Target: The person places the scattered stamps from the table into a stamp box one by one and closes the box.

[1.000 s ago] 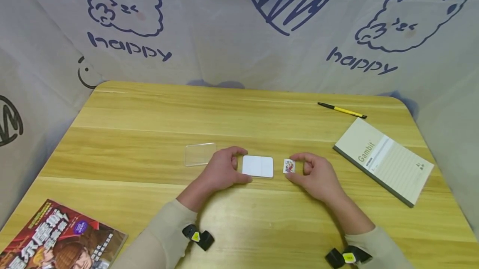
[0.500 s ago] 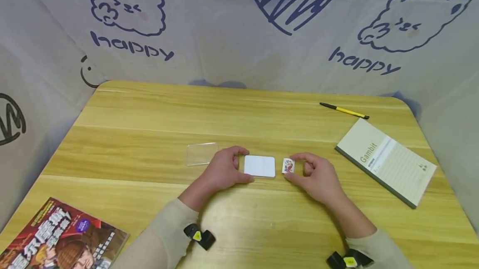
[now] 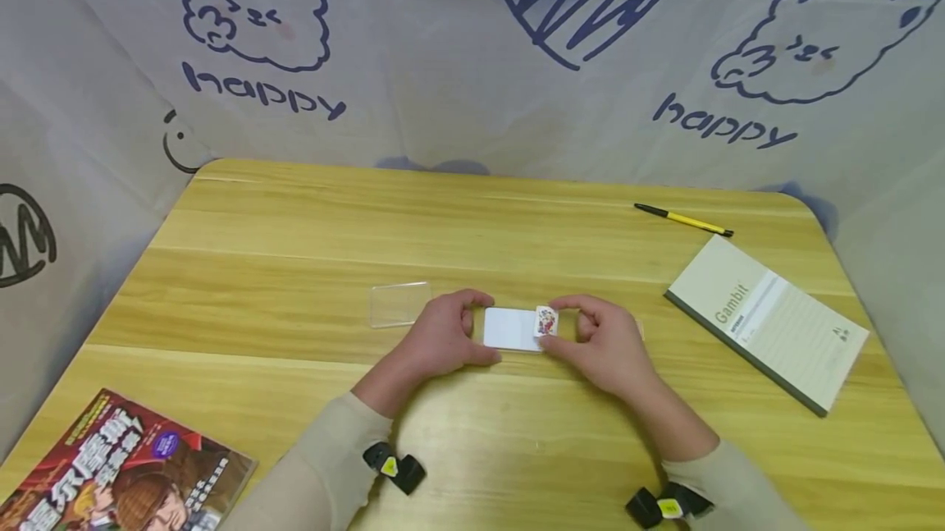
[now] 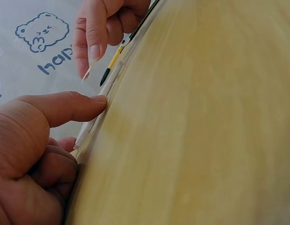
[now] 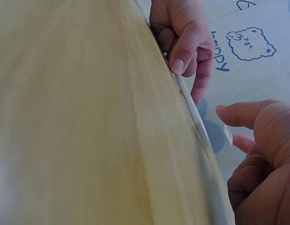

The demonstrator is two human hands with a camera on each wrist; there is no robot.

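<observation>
A flat white rectangular slab [image 3: 509, 328] with rounded corners and a clear rim lies on the table in the head view. My left hand [image 3: 448, 331] holds its left end, index finger at the far edge and thumb at the near edge. Between thumb and index finger, my right hand [image 3: 601, 342] pinches a small white card [image 3: 546, 322] printed with a colourful figure. The card overlaps the slab's right end in the head view. From the right wrist, the card [image 5: 228, 134] shows tilted, almost edge-on, above the table.
Left of the left hand lies a clear plastic lid [image 3: 399, 304]. A clear edge [image 3: 641, 330] peeks out behind the right hand. Farther right are a notebook [image 3: 768, 326] and a yellow-black pen [image 3: 683, 220]. An illustrated book [image 3: 125, 465] lies front left. Drawn-on white cloth [image 3: 428, 63] hangs behind the table.
The right hand has carried the small card leftward, from beside the slab to over its right end. The left hand keeps its place at the slab.
</observation>
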